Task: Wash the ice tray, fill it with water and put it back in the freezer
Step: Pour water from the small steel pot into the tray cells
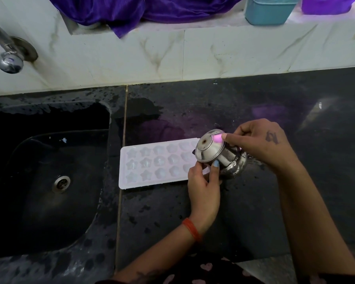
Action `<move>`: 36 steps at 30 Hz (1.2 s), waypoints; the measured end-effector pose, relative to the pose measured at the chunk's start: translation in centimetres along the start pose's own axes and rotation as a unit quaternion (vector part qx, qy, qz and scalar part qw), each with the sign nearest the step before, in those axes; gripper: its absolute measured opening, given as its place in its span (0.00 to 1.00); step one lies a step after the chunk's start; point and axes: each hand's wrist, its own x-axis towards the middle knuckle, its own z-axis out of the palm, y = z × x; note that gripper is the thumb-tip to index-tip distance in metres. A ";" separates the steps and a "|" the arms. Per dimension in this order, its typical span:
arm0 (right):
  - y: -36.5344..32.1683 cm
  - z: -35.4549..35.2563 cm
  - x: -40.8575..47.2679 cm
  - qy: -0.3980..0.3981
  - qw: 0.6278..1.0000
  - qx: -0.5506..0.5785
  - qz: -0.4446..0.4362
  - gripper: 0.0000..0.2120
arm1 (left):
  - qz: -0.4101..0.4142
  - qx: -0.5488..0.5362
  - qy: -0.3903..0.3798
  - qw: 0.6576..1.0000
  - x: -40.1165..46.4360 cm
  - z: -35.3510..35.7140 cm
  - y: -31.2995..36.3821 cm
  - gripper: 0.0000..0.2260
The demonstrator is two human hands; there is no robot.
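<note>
Both the left hand (204, 186) and right hand (260, 142) gripped a tipped steel pot (217, 155) over the right end of the ice tray (152, 163), whose long axis ran leftward along the bench (254, 201) toward the sink (39, 181).

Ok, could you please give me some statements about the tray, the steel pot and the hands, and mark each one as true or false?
1. The ice tray lies flat on the dark counter, to the right of the sink. True.
2. The tray sits inside the sink basin. False: it is on the counter beside it.
3. Both hands hold the steel pot, tilted over the tray's right end. True: the left hand grips it from below, the right hand from the far side.
4. Water runs from the tap. False: no stream shows.
5. The tray's cavities are square. False: they look star-shaped and rounded.
</note>
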 end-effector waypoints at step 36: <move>2.6 -0.8 0.9 -0.022 0.988 0.150 0.038 0.13 | 0.033 0.022 0.038 0.999 0.1 1.3 1.3 0.12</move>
